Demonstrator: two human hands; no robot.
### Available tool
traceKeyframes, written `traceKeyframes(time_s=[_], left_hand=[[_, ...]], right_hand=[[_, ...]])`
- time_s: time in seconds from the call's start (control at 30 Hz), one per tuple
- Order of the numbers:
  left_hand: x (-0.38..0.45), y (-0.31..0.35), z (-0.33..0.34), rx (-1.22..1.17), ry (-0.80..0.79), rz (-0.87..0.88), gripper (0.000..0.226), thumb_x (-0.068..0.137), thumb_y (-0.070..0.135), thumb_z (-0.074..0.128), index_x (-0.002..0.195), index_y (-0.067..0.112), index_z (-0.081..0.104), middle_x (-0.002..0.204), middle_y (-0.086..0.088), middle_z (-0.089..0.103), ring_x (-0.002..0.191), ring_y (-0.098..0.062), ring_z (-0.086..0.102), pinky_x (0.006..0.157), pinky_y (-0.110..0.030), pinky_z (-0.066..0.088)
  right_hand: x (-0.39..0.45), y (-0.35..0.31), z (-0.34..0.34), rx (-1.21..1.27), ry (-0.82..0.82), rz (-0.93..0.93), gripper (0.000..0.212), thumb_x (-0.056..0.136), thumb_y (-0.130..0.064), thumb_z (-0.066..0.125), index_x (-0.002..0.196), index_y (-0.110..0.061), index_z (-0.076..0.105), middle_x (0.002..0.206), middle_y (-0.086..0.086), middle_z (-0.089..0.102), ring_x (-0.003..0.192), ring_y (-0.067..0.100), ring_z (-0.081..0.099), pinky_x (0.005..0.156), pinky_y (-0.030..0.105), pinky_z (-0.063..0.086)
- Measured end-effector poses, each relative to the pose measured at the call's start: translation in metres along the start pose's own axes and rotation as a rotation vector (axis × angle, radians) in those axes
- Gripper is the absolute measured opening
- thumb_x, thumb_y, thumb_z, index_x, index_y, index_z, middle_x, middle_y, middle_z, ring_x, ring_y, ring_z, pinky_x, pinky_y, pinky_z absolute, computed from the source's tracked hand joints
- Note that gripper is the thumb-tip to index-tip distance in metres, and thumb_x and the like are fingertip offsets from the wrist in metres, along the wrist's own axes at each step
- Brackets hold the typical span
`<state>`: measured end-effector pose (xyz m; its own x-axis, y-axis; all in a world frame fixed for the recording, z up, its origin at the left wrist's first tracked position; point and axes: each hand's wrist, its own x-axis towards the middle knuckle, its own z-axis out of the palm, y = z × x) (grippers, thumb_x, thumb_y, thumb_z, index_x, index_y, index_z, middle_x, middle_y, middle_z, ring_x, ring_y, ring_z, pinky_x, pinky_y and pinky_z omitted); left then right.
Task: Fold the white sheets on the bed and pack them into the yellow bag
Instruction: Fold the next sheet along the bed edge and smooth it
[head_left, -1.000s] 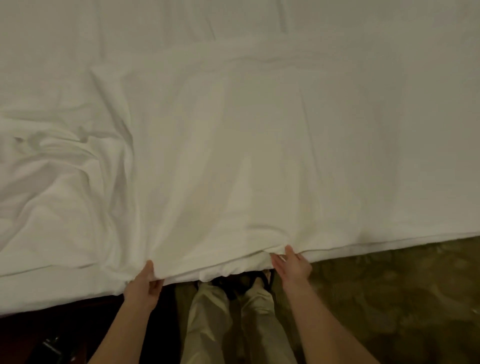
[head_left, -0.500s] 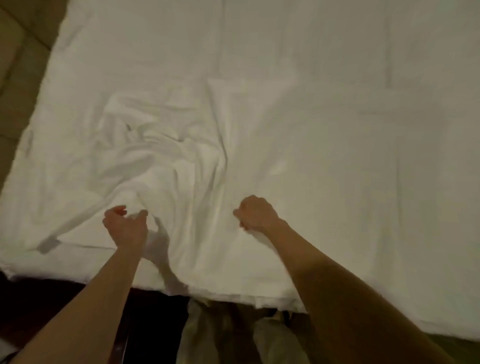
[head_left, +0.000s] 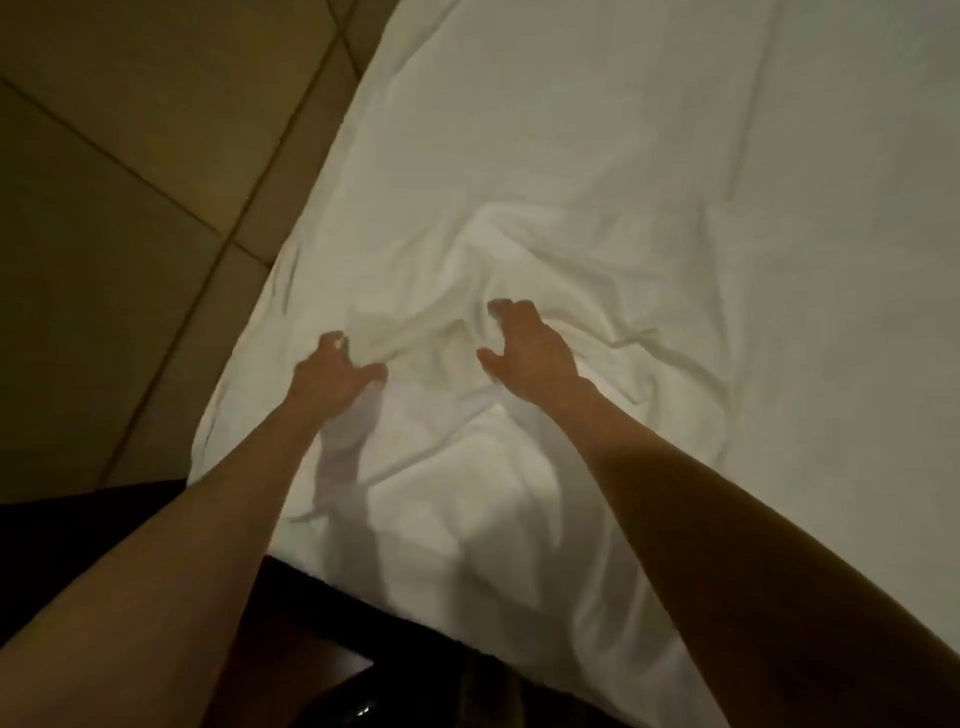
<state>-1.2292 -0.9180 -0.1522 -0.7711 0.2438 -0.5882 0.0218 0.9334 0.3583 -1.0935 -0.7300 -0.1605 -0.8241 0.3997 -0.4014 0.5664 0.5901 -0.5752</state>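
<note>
A white sheet (head_left: 597, 218) covers the bed and is bunched into wrinkles in the middle of the view. Both my arms reach forward over it. My left hand (head_left: 335, 376) rests on the wrinkled cloth near the bed's left edge, fingers bent and thumb spread, with a fold running up to it. My right hand (head_left: 527, 356) hovers over or just touches the bunched ridge (head_left: 498, 244), fingers spread and curved, with no cloth pinched between them. The yellow bag is not in view.
A tan panelled wall or headboard (head_left: 130, 182) runs along the bed's left side. Dark furniture (head_left: 291, 623) sits below the near edge of the bed. To the right the sheet lies smooth and flat (head_left: 805, 260).
My hands left the sheet's near hem and moved forward onto the bed. The right hand, clenched on cloth half a second ago, has spread its fingers. The view has swung left.
</note>
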Motion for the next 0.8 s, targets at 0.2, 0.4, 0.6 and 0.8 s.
traceKeyframes(time_s=[0.2,0.4,0.6,0.8], left_hand=[[-0.007,-0.048,0.0,-0.103,-0.167,-0.09,0.061,0.079,0.037,0.077,0.126,0.013,0.046,0.096,-0.003,0.055,0.088,-0.022,0.054,0.075,-0.03,0.041],[-0.023,-0.087,-0.001,-0.116,-0.43,-0.149,0.04,0.075,0.031,0.079,0.108,0.013,0.066,0.107,-0.004,0.068,0.096,-0.022,0.063,0.086,-0.033,0.048],[-0.038,-0.083,0.0,-0.378,-0.265,-0.084,0.015,0.082,0.02,0.074,0.072,0.019,0.063,0.068,0.011,0.06,0.065,-0.008,0.056,0.062,-0.02,0.038],[-0.026,-0.053,-0.005,-0.618,-0.118,-0.124,0.008,0.086,0.021,0.071,0.09,0.019,0.065,0.071,0.011,0.058,0.064,-0.003,0.055,0.053,-0.01,0.043]], right_hand=[[0.004,-0.016,0.027,-0.318,-0.505,0.036,0.027,0.084,-0.013,0.055,0.11,-0.012,0.063,0.111,0.005,0.063,0.107,0.025,0.06,0.093,0.034,0.05],[0.032,-0.044,0.005,-0.2,-0.528,0.012,0.015,0.082,-0.021,0.062,0.08,-0.008,0.069,0.076,0.005,0.066,0.076,0.023,0.065,0.067,0.027,0.048],[0.099,-0.077,0.0,-0.075,0.009,-0.285,0.044,0.088,-0.019,0.061,0.131,-0.015,0.051,0.137,0.004,0.044,0.109,0.02,0.057,0.088,0.027,0.041],[0.151,-0.092,0.024,-0.262,-0.154,-0.109,0.051,0.079,-0.017,0.067,0.125,-0.014,0.044,0.12,0.009,0.049,0.109,0.031,0.053,0.09,0.041,0.048]])
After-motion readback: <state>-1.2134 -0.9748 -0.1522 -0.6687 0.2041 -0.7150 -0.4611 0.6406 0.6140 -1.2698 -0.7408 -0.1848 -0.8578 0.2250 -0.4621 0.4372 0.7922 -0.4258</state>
